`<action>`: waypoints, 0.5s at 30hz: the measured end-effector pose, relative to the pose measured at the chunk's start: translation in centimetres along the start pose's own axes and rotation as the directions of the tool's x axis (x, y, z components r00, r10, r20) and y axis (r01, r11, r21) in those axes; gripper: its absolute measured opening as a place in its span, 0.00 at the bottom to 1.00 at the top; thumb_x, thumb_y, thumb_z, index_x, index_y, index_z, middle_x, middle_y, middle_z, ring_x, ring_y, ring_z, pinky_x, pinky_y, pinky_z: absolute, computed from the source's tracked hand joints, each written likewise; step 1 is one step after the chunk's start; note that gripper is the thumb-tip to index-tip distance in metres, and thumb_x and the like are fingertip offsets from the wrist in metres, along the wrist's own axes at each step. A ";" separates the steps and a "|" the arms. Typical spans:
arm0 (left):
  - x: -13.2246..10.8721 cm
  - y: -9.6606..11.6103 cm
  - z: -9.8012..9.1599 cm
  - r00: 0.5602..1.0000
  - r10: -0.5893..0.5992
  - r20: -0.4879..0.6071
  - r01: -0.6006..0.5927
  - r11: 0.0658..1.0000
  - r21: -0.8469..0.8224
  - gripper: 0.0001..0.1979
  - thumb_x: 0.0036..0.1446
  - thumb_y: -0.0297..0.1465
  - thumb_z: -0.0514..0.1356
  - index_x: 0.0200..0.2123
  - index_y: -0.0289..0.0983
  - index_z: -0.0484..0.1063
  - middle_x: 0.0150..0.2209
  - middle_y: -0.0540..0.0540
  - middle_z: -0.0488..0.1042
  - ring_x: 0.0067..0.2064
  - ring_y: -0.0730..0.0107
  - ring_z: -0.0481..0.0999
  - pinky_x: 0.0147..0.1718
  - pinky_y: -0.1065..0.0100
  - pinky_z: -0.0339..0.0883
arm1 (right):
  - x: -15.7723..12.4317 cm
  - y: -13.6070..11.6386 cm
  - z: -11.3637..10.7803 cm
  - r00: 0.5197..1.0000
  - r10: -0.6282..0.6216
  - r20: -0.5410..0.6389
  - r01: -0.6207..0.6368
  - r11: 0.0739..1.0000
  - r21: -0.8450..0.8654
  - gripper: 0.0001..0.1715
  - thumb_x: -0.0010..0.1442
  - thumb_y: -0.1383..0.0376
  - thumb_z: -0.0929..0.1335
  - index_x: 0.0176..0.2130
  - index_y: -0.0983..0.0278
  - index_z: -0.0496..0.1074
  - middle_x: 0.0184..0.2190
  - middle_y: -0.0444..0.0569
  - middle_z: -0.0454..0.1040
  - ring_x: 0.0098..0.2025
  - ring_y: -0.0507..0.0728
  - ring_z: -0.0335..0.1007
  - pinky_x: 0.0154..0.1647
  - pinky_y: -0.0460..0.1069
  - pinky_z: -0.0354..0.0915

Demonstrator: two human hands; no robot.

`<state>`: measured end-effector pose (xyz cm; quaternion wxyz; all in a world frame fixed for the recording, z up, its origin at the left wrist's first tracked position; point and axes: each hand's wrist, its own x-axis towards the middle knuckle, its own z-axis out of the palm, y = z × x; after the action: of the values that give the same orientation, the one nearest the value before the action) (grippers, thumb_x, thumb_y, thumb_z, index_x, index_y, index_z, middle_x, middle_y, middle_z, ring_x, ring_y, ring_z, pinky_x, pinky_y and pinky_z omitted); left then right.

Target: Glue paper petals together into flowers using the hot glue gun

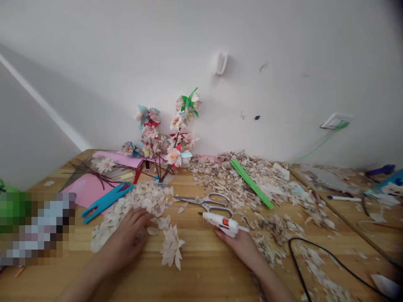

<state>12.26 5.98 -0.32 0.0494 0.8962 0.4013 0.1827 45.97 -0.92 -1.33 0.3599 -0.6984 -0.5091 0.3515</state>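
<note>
My right hand (237,245) is wrapped round the handle of a white hot glue gun (222,222), whose nozzle points left and glue stick pokes out at the back. My left hand (134,228) rests at the edge of a heap of pale dried petals (147,199), its fingers loosely bent and apart from the thumb; no held petal can be made out. Between the hands lies a flower (171,246) formed of pale petals. Silver scissors (206,202) lie slightly spread just beyond the glue gun.
Several made flowers on stems (159,157) stand against the wall. Blue paper strips (108,201), pink paper (83,191) and thin dark twigs (97,173) lie left. Green paper strips (252,184) rest on scattered petals (217,167). A black cable (327,249) loops at right.
</note>
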 end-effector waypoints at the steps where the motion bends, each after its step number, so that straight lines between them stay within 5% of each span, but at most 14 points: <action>1: 0.0 0.4 -0.2 1.000 0.012 0.014 -0.012 1.000 -0.015 0.24 0.49 0.22 0.52 0.51 0.42 0.63 0.50 0.43 0.70 0.55 0.59 0.66 0.58 0.49 0.51 | 0.0 0.0 0.0 1.000 0.000 -0.001 0.000 1.000 -0.002 0.24 0.44 0.53 0.69 0.36 0.66 0.78 0.37 0.54 0.80 0.41 0.69 0.75 0.44 0.58 0.68; 4: 0.0 0.8 -0.2 1.000 0.025 0.005 -0.025 0.999 -0.024 0.26 0.48 0.20 0.51 0.51 0.43 0.62 0.47 0.46 0.72 0.52 0.61 0.68 0.59 0.48 0.48 | 0.0 -0.1 0.0 1.000 -0.003 -0.004 0.003 1.000 -0.004 0.24 0.44 0.52 0.69 0.35 0.66 0.78 0.37 0.54 0.80 0.41 0.69 0.75 0.44 0.59 0.68; 10: 0.6 -1.1 0.8 0.972 -0.091 -0.215 0.098 0.995 0.022 0.27 0.44 0.17 0.47 0.50 0.36 0.60 0.48 0.41 0.71 0.54 0.58 0.67 0.59 0.46 0.47 | 0.0 -0.5 0.1 0.999 -0.032 0.014 0.032 0.999 0.001 0.25 0.45 0.53 0.68 0.38 0.68 0.77 0.37 0.54 0.80 0.41 0.67 0.75 0.44 0.56 0.69; 15: 1.9 -1.2 1.0 0.998 0.051 -0.041 -0.051 0.999 0.006 0.20 0.55 0.24 0.50 0.51 0.41 0.63 0.43 0.45 0.76 0.50 0.62 0.71 0.59 0.46 0.48 | -0.1 -0.7 0.1 1.000 -0.018 -0.001 0.018 1.000 -0.009 0.24 0.45 0.53 0.68 0.36 0.67 0.78 0.36 0.53 0.80 0.40 0.67 0.75 0.42 0.57 0.69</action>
<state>12.88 8.24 -1.00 0.0342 0.9024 0.3796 0.2012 45.52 -0.83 -0.79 0.3600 -0.6955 -0.5168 0.3457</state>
